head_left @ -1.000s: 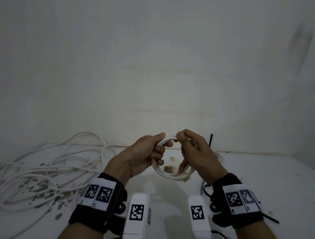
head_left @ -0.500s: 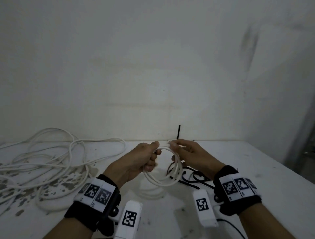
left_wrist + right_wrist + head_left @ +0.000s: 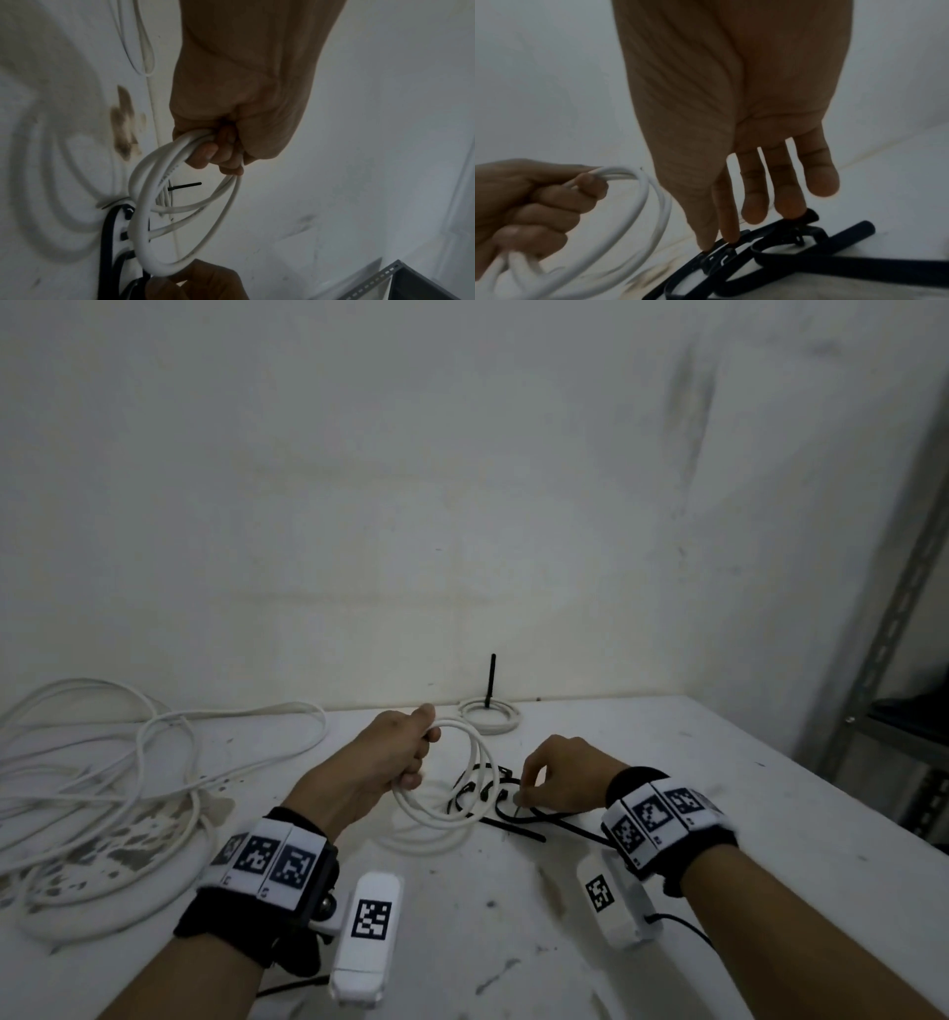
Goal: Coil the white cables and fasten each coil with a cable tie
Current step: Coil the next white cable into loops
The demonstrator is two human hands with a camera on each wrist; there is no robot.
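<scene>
Gripping a small white cable coil in the left hand, fingers curled tight around several loops and holding it up on edge just above the white table. In the left wrist view, fist closed over the bunched strands, coil hanging below it; no tie on this coil in any view. Reaching down with the right hand beside it, fingers extended and slightly spread, fingertips touching the pile of black cable ties lying on the table; thumb and forefinger coming together on one strap, though whether actually pinching it cannot be told. Showing also, in the right wrist view, the left hand and its coil just to the side of the ties. Counting: two hands, one coil in hand, one finished coil lying flat near the wall at the far table edge with a black tie tail standing up from it, and several black ties heaped and overlapping, too tangled for an exact number. Sprawling across the left of the table, a loose heap of uncoiled white cables, well apart from the hands. Standing at the right edge, a grey metal shelf frame.
</scene>
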